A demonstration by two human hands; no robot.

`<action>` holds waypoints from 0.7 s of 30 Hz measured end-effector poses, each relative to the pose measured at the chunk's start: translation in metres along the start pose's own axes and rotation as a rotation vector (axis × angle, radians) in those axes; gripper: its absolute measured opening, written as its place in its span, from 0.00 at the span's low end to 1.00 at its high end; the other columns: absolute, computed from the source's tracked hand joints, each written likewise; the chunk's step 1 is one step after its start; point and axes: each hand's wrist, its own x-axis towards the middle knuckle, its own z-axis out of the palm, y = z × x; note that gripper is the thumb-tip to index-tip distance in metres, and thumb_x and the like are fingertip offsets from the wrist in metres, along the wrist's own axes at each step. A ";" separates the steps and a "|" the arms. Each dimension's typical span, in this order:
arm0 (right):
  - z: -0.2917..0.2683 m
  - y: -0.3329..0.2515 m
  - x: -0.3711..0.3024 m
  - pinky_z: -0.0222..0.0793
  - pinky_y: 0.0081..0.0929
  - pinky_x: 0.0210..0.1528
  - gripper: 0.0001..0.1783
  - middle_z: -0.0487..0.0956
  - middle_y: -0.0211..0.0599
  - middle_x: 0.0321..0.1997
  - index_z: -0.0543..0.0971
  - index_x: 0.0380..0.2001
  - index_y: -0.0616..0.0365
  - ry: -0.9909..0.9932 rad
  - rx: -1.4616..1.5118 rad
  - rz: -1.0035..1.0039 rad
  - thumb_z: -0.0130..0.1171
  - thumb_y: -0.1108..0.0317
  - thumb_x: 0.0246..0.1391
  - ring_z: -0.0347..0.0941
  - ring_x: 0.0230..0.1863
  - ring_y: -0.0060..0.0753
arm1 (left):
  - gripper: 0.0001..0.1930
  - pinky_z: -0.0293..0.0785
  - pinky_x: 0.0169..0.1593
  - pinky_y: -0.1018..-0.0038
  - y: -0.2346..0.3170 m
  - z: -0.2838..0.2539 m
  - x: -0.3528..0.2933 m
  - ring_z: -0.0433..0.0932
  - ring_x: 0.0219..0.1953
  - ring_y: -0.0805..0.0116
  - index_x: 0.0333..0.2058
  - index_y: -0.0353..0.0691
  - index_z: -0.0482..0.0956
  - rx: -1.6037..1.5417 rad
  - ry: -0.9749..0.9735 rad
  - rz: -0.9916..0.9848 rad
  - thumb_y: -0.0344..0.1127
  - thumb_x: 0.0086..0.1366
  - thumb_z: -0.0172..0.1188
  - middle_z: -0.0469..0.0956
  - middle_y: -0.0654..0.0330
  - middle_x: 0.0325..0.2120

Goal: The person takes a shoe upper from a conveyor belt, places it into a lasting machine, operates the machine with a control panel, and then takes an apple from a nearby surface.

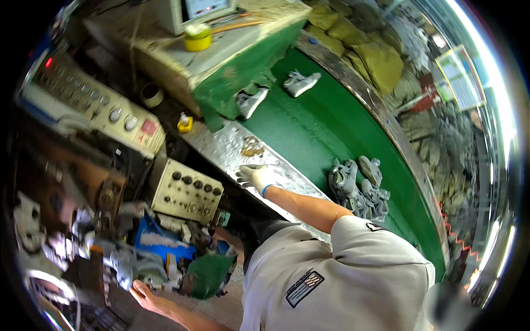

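Observation:
My left hand (144, 295) is bare and low on the left, at the machine. Its fingers close around the near end of a grey shoe (124, 265), though the far fingers are partly hidden. My right hand (256, 176) wears a pale work glove with a blue band at the wrist. It hovers over or rests on the worn metal ledge (284, 194), fingers apart and holding nothing. Beyond that ledge, on a green conveyor belt (301, 138), a cluster of grey shoes (359, 187) lies to the right. Two more grey shoes (302, 83) stand farther up the belt.
A control box (187, 190) with black knobs and a long control panel (99, 102) stand on the left. At the back, a green-draped bench (232, 71) carries a yellow tub (197, 37). A small yellow bottle (185, 122) sits near the ledge. Sacks (375, 60) line the belt's far side.

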 end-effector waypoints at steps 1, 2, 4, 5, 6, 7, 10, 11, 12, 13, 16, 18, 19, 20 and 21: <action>-0.041 -0.002 0.024 0.81 0.45 0.37 0.27 0.85 0.51 0.48 0.75 0.57 0.68 0.034 0.034 0.034 0.64 0.58 0.63 0.85 0.39 0.51 | 0.29 0.74 0.53 0.66 -0.003 0.010 0.009 0.78 0.51 0.61 0.58 0.30 0.77 0.102 -0.044 0.021 0.52 0.72 0.60 0.81 0.47 0.51; -0.083 0.002 0.054 0.79 0.46 0.36 0.25 0.85 0.51 0.47 0.78 0.53 0.68 0.052 0.100 0.034 0.65 0.57 0.61 0.85 0.37 0.50 | 0.27 0.75 0.53 0.65 0.007 0.033 0.011 0.78 0.51 0.59 0.58 0.32 0.78 0.388 0.094 -0.015 0.48 0.70 0.65 0.81 0.46 0.53; -0.138 -0.014 0.100 0.77 0.44 0.33 0.19 0.85 0.50 0.42 0.83 0.44 0.68 0.334 0.144 0.136 0.65 0.60 0.60 0.83 0.32 0.48 | 0.23 0.74 0.54 0.61 0.021 0.061 0.010 0.82 0.47 0.58 0.49 0.35 0.86 0.367 0.064 0.190 0.49 0.67 0.67 0.85 0.50 0.50; -0.134 -0.040 0.109 0.79 0.44 0.35 0.19 0.86 0.50 0.40 0.83 0.43 0.69 0.381 0.067 0.050 0.65 0.61 0.59 0.84 0.34 0.48 | 0.19 0.75 0.53 0.64 -0.002 0.051 0.017 0.83 0.46 0.60 0.46 0.36 0.88 0.388 0.180 0.174 0.47 0.65 0.69 0.85 0.54 0.50; -0.184 -0.038 0.146 0.80 0.47 0.38 0.19 0.86 0.51 0.40 0.83 0.43 0.70 0.401 0.016 -0.041 0.65 0.61 0.59 0.85 0.37 0.49 | 0.20 0.77 0.52 0.63 -0.008 0.054 0.021 0.83 0.45 0.60 0.46 0.35 0.88 0.402 0.201 0.217 0.46 0.65 0.69 0.86 0.52 0.48; -0.207 -0.056 0.171 0.80 0.50 0.42 0.20 0.86 0.51 0.40 0.83 0.43 0.71 0.409 -0.047 0.016 0.64 0.60 0.60 0.85 0.41 0.51 | 0.18 0.78 0.50 0.59 -0.008 0.057 0.017 0.83 0.41 0.55 0.42 0.32 0.87 0.207 0.200 0.342 0.42 0.62 0.70 0.86 0.50 0.43; -0.278 -0.098 0.254 0.73 0.42 0.22 0.20 0.80 0.48 0.27 0.79 0.29 0.67 0.547 0.165 -0.079 0.72 0.58 0.52 0.79 0.25 0.43 | 0.21 0.77 0.49 0.56 -0.004 0.060 0.015 0.82 0.41 0.51 0.42 0.29 0.85 0.094 0.202 0.295 0.41 0.58 0.74 0.85 0.45 0.43; -0.275 -0.124 0.273 0.75 0.42 0.24 0.27 0.82 0.51 0.34 0.79 0.38 0.72 0.576 0.066 -0.083 0.74 0.56 0.50 0.80 0.28 0.43 | 0.20 0.76 0.51 0.56 -0.007 0.049 0.019 0.81 0.44 0.52 0.45 0.30 0.85 0.276 0.239 0.271 0.40 0.60 0.73 0.85 0.46 0.45; -0.292 -0.146 0.298 0.78 0.41 0.27 0.33 0.82 0.53 0.37 0.77 0.45 0.74 0.625 -0.051 -0.080 0.74 0.53 0.49 0.80 0.32 0.45 | 0.23 0.76 0.52 0.52 -0.015 0.039 0.030 0.80 0.46 0.49 0.52 0.31 0.82 0.222 0.083 0.355 0.39 0.63 0.71 0.83 0.49 0.49; -0.299 -0.166 0.320 0.77 0.39 0.26 0.36 0.82 0.53 0.37 0.78 0.46 0.75 0.669 -0.065 -0.096 0.75 0.50 0.47 0.81 0.32 0.42 | 0.23 0.76 0.52 0.53 -0.014 0.042 0.033 0.81 0.46 0.49 0.52 0.31 0.82 0.252 0.067 0.374 0.40 0.63 0.71 0.83 0.49 0.49; -0.335 -0.218 0.394 0.80 0.48 0.42 0.42 0.84 0.58 0.42 0.81 0.47 0.73 0.919 -0.302 -0.186 0.75 0.43 0.42 0.84 0.41 0.52 | 0.22 0.76 0.51 0.54 -0.004 0.074 0.039 0.81 0.46 0.51 0.51 0.31 0.83 0.343 0.102 0.344 0.40 0.64 0.71 0.84 0.49 0.49; -0.324 -0.250 0.428 0.77 0.36 0.55 0.48 0.83 0.60 0.51 0.81 0.49 0.72 1.004 -0.276 -0.238 0.75 0.37 0.38 0.84 0.49 0.49 | 0.22 0.76 0.51 0.55 0.000 0.077 0.034 0.81 0.46 0.52 0.51 0.31 0.83 0.392 0.139 0.330 0.41 0.64 0.70 0.84 0.49 0.48; -0.312 -0.261 0.437 0.76 0.36 0.56 0.48 0.83 0.59 0.52 0.80 0.50 0.72 1.055 -0.304 -0.179 0.76 0.38 0.39 0.83 0.51 0.49 | 0.22 0.77 0.51 0.55 0.002 0.077 0.029 0.81 0.46 0.52 0.50 0.31 0.84 0.417 0.161 0.329 0.41 0.64 0.70 0.84 0.49 0.48; -0.305 -0.269 0.443 0.76 0.37 0.56 0.49 0.83 0.58 0.52 0.79 0.52 0.72 1.115 -0.331 -0.122 0.76 0.38 0.39 0.83 0.52 0.49 | 0.21 0.77 0.51 0.55 0.005 0.076 0.027 0.81 0.46 0.52 0.50 0.32 0.84 0.433 0.172 0.326 0.41 0.64 0.70 0.84 0.49 0.48; -0.313 -0.268 0.447 0.73 0.39 0.61 0.55 0.80 0.62 0.57 0.69 0.59 0.74 1.051 -0.325 -0.099 0.75 0.39 0.40 0.79 0.57 0.53 | 0.21 0.77 0.51 0.56 0.007 0.080 0.030 0.81 0.46 0.53 0.50 0.32 0.84 0.445 0.173 0.327 0.41 0.64 0.70 0.84 0.49 0.48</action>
